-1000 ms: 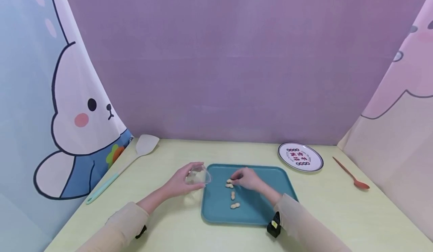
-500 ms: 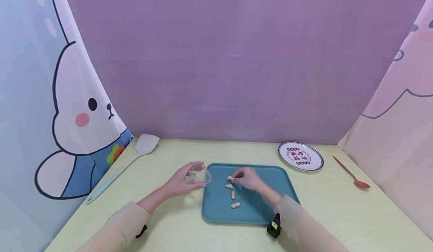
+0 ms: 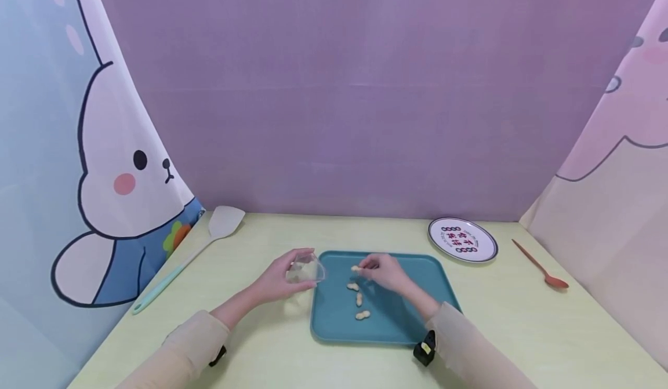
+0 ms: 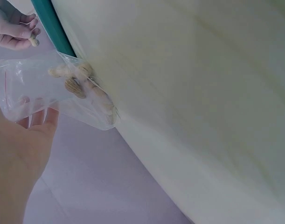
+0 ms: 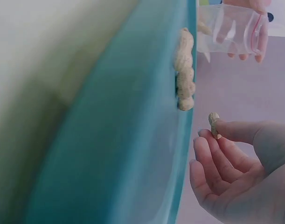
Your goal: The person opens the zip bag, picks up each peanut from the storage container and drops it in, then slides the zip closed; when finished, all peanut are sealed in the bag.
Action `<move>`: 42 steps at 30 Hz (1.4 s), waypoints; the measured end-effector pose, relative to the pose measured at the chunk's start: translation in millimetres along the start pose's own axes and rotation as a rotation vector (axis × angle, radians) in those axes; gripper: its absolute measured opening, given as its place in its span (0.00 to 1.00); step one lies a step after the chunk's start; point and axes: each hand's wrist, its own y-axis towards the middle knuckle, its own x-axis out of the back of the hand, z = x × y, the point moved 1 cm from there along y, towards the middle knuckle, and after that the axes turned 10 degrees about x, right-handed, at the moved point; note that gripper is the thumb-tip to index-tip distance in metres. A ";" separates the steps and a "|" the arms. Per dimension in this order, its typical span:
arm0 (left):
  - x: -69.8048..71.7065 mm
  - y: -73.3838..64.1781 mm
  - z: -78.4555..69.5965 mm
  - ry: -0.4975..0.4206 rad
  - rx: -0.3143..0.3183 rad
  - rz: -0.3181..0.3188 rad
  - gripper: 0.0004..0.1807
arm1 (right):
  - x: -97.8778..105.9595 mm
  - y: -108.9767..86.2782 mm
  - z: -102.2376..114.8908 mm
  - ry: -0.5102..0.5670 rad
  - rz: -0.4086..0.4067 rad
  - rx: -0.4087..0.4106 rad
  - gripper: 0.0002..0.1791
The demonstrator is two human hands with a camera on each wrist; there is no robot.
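Observation:
My left hand (image 3: 273, 277) holds a clear plastic zip bag (image 3: 307, 269) between thumb and fingers, its mouth spread wide, just off the tray's left edge. Several unshelled peanuts (image 4: 76, 87) lie in the bottom of the bag in the left wrist view. Over the blue-green tray (image 3: 396, 328), my right hand (image 3: 386, 274) pinches one peanut (image 5: 214, 125) between thumb and fingertips, lifted off the surface. Three more peanuts lie in a rough column on the tray: the top one (image 3: 352, 286), a middle one (image 3: 359, 300) and the nearest one (image 3: 362, 315).
On the table's left lies a spatula (image 3: 225, 222) with a mint handle. A round white plate (image 3: 482, 250) with printed writing is behind the tray on the right. Further right rests a reddish-brown spoon (image 3: 555, 283). A purple curtain (image 3: 334, 116) closes off the back.
My right hand has picked a peanut up off the tray and raised it slightly, away from the one beside it. The left hand and bag have stayed almost still.

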 end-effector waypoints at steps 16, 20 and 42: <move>-0.9 -0.4 1.9 0.009 0.004 -0.006 0.38 | 1.3 -1.2 22.1 0.105 -0.074 0.090 0.10; -0.8 -1.1 1.4 0.003 0.008 0.000 0.38 | -3.1 0.2 28.8 0.131 -0.110 0.104 0.09; -1.3 1.3 3.9 -0.016 0.003 0.001 0.36 | -35.6 7.9 68.6 0.262 -0.116 0.327 0.12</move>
